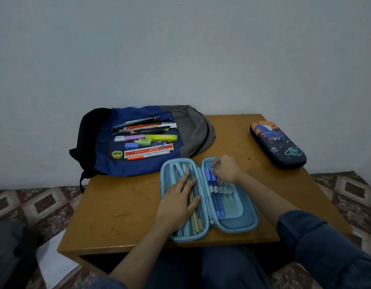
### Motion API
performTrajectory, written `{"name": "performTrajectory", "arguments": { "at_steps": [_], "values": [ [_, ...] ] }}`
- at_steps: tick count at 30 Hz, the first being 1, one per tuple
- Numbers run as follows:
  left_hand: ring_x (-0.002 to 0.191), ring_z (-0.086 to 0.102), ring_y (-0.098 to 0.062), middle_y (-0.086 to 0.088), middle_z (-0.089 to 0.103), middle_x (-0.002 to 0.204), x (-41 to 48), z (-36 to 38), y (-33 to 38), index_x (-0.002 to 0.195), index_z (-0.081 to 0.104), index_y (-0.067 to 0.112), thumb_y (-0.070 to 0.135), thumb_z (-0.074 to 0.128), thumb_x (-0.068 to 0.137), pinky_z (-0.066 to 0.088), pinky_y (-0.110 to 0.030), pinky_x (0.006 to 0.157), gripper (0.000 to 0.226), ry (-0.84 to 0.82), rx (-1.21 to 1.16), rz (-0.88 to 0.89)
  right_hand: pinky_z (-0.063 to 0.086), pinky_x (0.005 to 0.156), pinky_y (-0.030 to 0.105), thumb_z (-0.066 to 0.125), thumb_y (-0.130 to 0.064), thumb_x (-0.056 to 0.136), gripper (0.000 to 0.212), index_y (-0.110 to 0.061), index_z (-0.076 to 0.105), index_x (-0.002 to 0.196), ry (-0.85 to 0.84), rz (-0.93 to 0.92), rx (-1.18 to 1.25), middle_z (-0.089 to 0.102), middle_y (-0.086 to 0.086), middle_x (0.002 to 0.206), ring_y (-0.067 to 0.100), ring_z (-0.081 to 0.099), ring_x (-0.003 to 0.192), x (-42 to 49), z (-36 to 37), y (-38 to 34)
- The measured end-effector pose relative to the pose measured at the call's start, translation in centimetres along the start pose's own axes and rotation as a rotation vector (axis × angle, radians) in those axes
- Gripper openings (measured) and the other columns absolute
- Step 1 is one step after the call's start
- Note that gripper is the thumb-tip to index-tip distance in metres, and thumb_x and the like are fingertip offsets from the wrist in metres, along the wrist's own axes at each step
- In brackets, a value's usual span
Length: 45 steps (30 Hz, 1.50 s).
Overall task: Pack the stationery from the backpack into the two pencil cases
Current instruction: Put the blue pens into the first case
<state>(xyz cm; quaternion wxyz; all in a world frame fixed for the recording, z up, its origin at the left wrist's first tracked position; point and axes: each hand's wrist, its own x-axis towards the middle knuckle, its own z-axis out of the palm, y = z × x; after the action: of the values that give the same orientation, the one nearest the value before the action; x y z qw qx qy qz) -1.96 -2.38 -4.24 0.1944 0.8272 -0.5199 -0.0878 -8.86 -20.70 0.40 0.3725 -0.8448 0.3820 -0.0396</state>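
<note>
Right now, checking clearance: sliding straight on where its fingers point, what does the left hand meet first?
Likely the left hand meets the far rim of the open light-blue oblong pencil case; depth is unclear.

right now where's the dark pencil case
Head view: the dark pencil case lies closed at the far right of the table, beyond the open blue case.

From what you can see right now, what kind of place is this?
Probably a room in a home: a small wooden table stands against a plain wall, on a diamond-patterned floor.
</note>
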Motion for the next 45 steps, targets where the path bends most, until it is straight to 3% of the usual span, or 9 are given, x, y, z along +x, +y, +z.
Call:
{"name": "performTrajectory", "arguments": {
  "at_steps": [6, 10, 15, 17, 20, 25, 36, 39, 45],
  "values": [
    [0.141, 0.019, -0.014, 0.014, 0.0, 0.157, -0.1, -0.1, 0.1, 0.147, 0.017, 0.033, 0.053, 0.029, 0.096, 0.021, -0.034, 0.116, 0.056, -0.001, -0.007, -0.013, 0.042, 0.035, 0.014, 0.06, 0.002, 0.086, 0.011, -0.005, 0.057, 0.079, 0.097, -0.008, 0.106, 0.055, 0.006, 0.058, 0.001, 0.05, 0.032, 0.2, 0.1, 0.1],
    [0.141, 0.02, -0.014, 0.015, 0.003, 0.156, -0.2, -0.2, 0.2, 0.146, 0.019, 0.034, 0.054, 0.032, 0.095, 0.024, -0.036, 0.115, 0.056, -0.017, -0.042, -0.022, 0.042, 0.036, 0.015, 0.057, 0.003, 0.086, 0.026, -0.01, 0.054, 0.065, 0.075, 0.018, 0.027, 0.055, 0.005, 0.062, 0.01, 0.051, 0.045, 0.5, 0.2, -0.5],
    [0.136, 0.031, -0.013, 0.006, 0.034, 0.147, 1.3, -5.1, 0.3, 0.142, 0.033, 0.024, 0.037, 0.046, 0.095, 0.03, -0.037, 0.112, 0.05, 0.288, -0.608, -0.201, 0.052, 0.056, 0.029, 0.052, -0.005, 0.088, 0.018, -0.005, 0.069, 0.083, 0.115, -0.05, -0.124, 0.066, 0.01, 0.081, 0.016, 0.058, 0.061, 0.9, -0.5, -1.0],
    [0.137, 0.03, -0.015, 0.002, 0.036, 0.147, 2.1, -7.4, -1.9, 0.14, 0.037, 0.02, 0.033, 0.046, 0.096, 0.027, -0.036, 0.113, 0.047, 0.378, -0.475, -0.203, 0.057, 0.069, 0.035, 0.053, -0.007, 0.088, 0.017, -0.005, 0.069, 0.085, 0.167, -0.113, -0.141, 0.07, 0.012, 0.085, 0.022, 0.064, 0.074, 1.0, -0.3, -1.8],
    [0.138, 0.029, -0.02, -0.005, 0.036, 0.148, 2.2, -9.1, -7.2, 0.141, 0.036, 0.014, 0.032, 0.046, 0.096, 0.022, -0.038, 0.114, 0.049, 0.409, -0.272, -0.343, 0.051, 0.058, 0.03, 0.052, -0.004, 0.087, 0.019, -0.004, 0.07, 0.082, 0.231, -0.215, -0.116, 0.068, 0.009, 0.075, 0.015, 0.057, 0.062, 1.0, 0.3, -3.6],
    [0.143, 0.018, -0.018, -0.007, 0.031, 0.151, -1.1, -5.9, -13.6, 0.145, 0.03, 0.01, 0.036, 0.039, 0.098, -0.002, -0.036, 0.119, 0.054, 0.279, 0.083, -0.378, 0.05, 0.064, 0.03, 0.055, -0.006, 0.086, 0.017, -0.007, 0.072, 0.082, 0.21, -0.365, -0.084, 0.061, 0.002, 0.067, 0.014, 0.055, 0.065, 1.7, 2.3, -7.2],
    [0.141, 0.023, -0.016, -0.004, 0.039, 0.146, -1.2, -5.0, -14.0, 0.14, 0.039, 0.011, 0.053, 0.019, 0.081, -0.005, -0.026, 0.114, 0.075, 0.396, 0.103, -0.317, 0.053, 0.076, 0.038, 0.055, -0.003, 0.085, 0.015, 0.001, 0.07, 0.087, 0.084, -0.53, -0.094, 0.07, 0.014, 0.089, 0.025, 0.062, 0.085, 5.3, 9.4, -15.0],
    [0.142, 0.021, -0.014, -0.001, 0.037, 0.148, -1.2, -5.1, -14.1, 0.141, 0.037, 0.013, 0.045, 0.029, 0.085, -0.007, -0.025, 0.113, 0.066, 0.402, 0.089, -0.318, 0.053, 0.078, 0.04, 0.054, 0.0, 0.085, 0.017, 0.002, 0.07, 0.089, 0.091, -0.526, -0.115, 0.069, 0.017, 0.091, 0.028, 0.063, 0.086, 7.1, 11.1, -16.4],
    [0.142, 0.019, -0.011, 0.001, 0.037, 0.148, -1.2, -4.9, -14.4, 0.142, 0.036, 0.015, 0.047, 0.025, 0.086, -0.008, -0.024, 0.113, 0.066, 0.423, 0.092, -0.306, 0.046, 0.081, 0.035, 0.054, -0.006, 0.086, 0.031, -0.004, 0.057, 0.117, 0.089, -0.52, -0.368, 0.058, 0.015, 0.119, 0.031, 0.056, 0.107, 9.6, 12.9, -17.9]
  ]
}}
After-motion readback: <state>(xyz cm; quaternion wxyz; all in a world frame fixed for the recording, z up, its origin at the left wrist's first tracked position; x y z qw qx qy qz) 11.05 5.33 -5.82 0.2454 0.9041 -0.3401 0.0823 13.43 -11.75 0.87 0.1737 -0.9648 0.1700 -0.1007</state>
